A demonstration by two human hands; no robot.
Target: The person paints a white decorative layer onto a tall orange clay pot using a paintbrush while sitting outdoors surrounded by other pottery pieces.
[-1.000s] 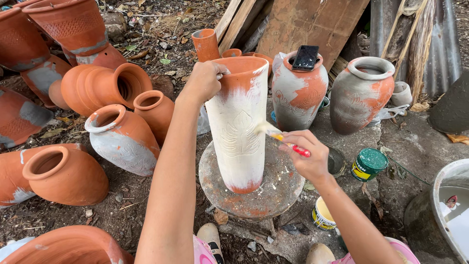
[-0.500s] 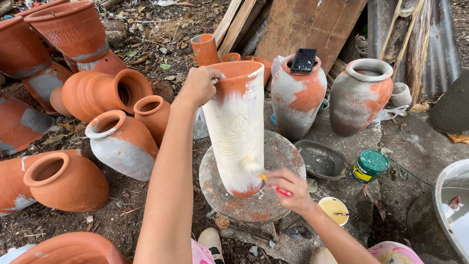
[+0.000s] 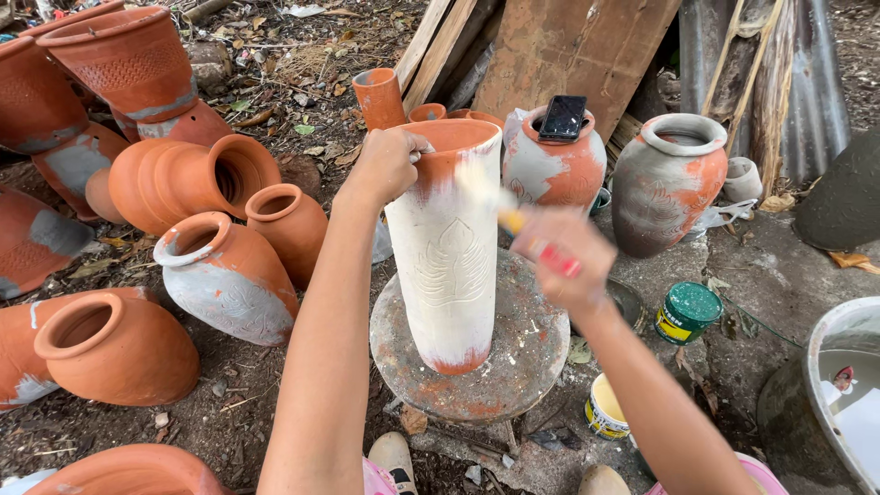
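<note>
Tall clay vase [image 3: 451, 247] stands upright at the centre of a round turntable [image 3: 513, 367], its body coated white with a leaf pattern scored into the side; bare terracotta shows at the rim and at the foot. Left hand [image 3: 385, 165] is at the rim on the vase's left side, fingers curled closed over the lip and gripping it. Right hand [image 3: 564, 257] is just right of the vase at upper-body height, fingers closed around a paintbrush [image 3: 513, 220] with a red and yellow handle; the hand and brush are motion-blurred, and the pale bristle end lies against the upper part of the vase near the rim. An open small paint tin [image 3: 607, 405] sits on the ground just below the turntable's right edge, and a tin with a green lid [image 3: 687, 312] stands further right. Behind the vase, a grey-washed pot [image 3: 555, 170] carries a dark phone [image 3: 563, 116] on its mouth, with another rounded pot [image 3: 667, 183] beside it. Unpainted and part-painted terracotta pots [image 3: 220, 275] lie on their sides to the left.
</note>
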